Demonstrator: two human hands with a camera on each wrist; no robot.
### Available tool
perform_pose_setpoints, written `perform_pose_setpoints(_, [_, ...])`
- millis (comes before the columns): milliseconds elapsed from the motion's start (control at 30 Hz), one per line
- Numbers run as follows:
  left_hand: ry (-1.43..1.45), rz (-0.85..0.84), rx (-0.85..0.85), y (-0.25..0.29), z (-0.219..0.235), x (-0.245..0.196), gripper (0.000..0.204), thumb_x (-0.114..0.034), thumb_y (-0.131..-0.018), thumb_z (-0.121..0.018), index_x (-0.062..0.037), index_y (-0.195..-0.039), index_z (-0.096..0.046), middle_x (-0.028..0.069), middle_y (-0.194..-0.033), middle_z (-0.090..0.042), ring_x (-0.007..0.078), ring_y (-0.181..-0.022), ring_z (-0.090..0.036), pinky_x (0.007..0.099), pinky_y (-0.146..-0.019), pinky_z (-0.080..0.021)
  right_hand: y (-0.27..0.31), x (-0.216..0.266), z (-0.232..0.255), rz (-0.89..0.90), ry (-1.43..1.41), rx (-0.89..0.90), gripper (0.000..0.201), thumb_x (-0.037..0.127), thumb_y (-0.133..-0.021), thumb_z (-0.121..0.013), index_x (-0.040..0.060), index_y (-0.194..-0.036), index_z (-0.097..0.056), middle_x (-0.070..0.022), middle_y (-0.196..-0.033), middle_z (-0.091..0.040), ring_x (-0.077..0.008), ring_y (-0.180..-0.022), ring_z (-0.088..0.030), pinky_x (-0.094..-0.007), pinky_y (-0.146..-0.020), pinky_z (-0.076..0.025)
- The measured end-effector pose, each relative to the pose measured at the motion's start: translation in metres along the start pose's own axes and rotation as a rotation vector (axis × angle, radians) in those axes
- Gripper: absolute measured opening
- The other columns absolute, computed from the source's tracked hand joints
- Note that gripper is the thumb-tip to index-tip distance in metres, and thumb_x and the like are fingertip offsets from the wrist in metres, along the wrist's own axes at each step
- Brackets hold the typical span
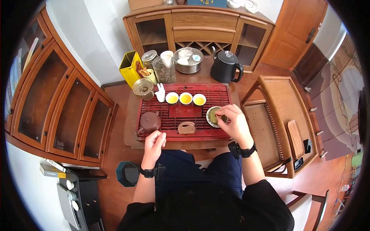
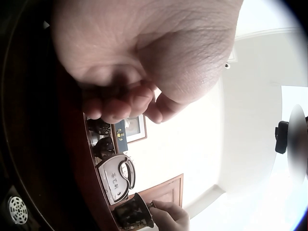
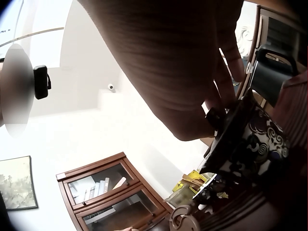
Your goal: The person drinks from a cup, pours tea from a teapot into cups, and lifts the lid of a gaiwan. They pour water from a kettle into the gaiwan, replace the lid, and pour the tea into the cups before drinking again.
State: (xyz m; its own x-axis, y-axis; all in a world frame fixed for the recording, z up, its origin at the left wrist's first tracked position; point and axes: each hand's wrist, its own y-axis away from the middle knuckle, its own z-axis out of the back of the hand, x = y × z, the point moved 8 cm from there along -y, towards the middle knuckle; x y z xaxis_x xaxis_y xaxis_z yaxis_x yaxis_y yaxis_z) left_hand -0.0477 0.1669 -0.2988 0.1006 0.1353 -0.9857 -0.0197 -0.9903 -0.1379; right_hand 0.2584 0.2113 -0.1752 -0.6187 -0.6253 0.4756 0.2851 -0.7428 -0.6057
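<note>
My right hand [image 1: 233, 121] pinches the small knob of a lid [image 3: 226, 132] on a patterned gaiwan [image 3: 263, 142], at the right of the red slatted tea tray [image 1: 221, 134]. From above, the lid looks greenish inside a white rim. My left hand [image 1: 155, 143] rests at the tray's front edge, fingers loosely curled, holding nothing. Just beyond it sits a brown teapot [image 1: 149, 121]. A tan piece with a loop handle [image 1: 187, 128] stands front middle. Three white cups of yellow tea [image 1: 172, 98] line up behind, beside a white two-pronged figure [image 1: 160, 94].
Behind the tray stand a black kettle [image 1: 225, 67], a round steel pot [image 1: 188, 67], a glass jar [image 1: 164, 73] and a yellow tin [image 1: 131, 69]. A glass strainer [image 1: 142, 87] sits at the back left corner. A wicker cart [image 1: 275, 96] is on the right, a bin [image 1: 127, 174] below left.
</note>
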Motion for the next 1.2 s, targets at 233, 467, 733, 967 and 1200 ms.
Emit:
perform_pose_setpoints(233, [-0.001,-0.007,0.001,0.0002,0.0007,0.0023,0.033,-0.019,-0.106,-0.061,-0.0065,-0.077,-0.052,-0.0031,-0.068,-0.052,0.0041,-0.063,-0.045,0.0232,-0.059,-0.036,0.0003,0.0024,0.0012,-0.006,0.001,-0.012,0.019,0.001,-0.075,-0.077,0.0029,-0.093,-0.072,-0.0103,-0.096,-0.071,-0.0319,-0.092,-0.066,-0.0407,-0.084,-0.055])
perform_pose_setpoints(467, [-0.025,0.011,-0.019,0.0016,0.0028,0.0046,0.033,-0.019,-0.106,-0.061,-0.0065,-0.077,-0.052,-0.0033,-0.068,-0.052,0.0039,-0.063,-0.045,0.023,-0.059,-0.036,0.0021,0.0034,0.0009,0.004,0.008,-0.009,0.021,0.001,-0.076,-0.077,0.0036,-0.096,-0.073,-0.0097,-0.098,-0.072,-0.0308,-0.093,-0.066,-0.04,-0.084,-0.054])
perform_pose_setpoints(733, [0.008,-0.001,-0.025,0.0015,-0.0001,0.0019,0.033,-0.019,-0.106,-0.061,-0.0064,-0.077,-0.052,-0.0033,-0.068,-0.052,0.0041,-0.063,-0.045,0.0231,-0.059,-0.036,0.0035,0.0023,0.0004,0.013,0.006,-0.026,0.021,0.002,-0.075,-0.077,0.0035,-0.096,-0.072,-0.0097,-0.098,-0.071,-0.0314,-0.092,-0.065,-0.0412,-0.085,-0.054])
perform_pose_setpoints(967, [-0.006,-0.009,-0.017,0.0014,0.0011,0.0035,0.032,-0.018,-0.106,-0.061,-0.0066,-0.077,-0.051,-0.0031,-0.068,-0.052,0.0042,-0.064,-0.045,0.0233,-0.059,-0.036,0.0028,0.005,0.0018,-0.016,0.002,-0.025,0.021,0.0,-0.076,-0.077,0.0032,-0.097,-0.072,-0.0102,-0.099,-0.071,-0.0317,-0.093,-0.065,-0.0412,-0.085,-0.054])
perform_pose_setpoints(1200, [-0.001,0.001,-0.001,0.0018,-0.0003,0.001,0.031,-0.018,-0.106,-0.06,-0.007,-0.078,-0.052,-0.0031,-0.07,-0.051,0.0044,-0.065,-0.045,0.023,-0.061,-0.037,0.0053,0.0088,0.0055,-0.01,0.026,-0.025,0.031,0.005,-0.078,-0.079,0.004,-0.108,-0.07,-0.0116,-0.112,-0.068,-0.0329,-0.101,-0.063,-0.0418,-0.09,-0.053])
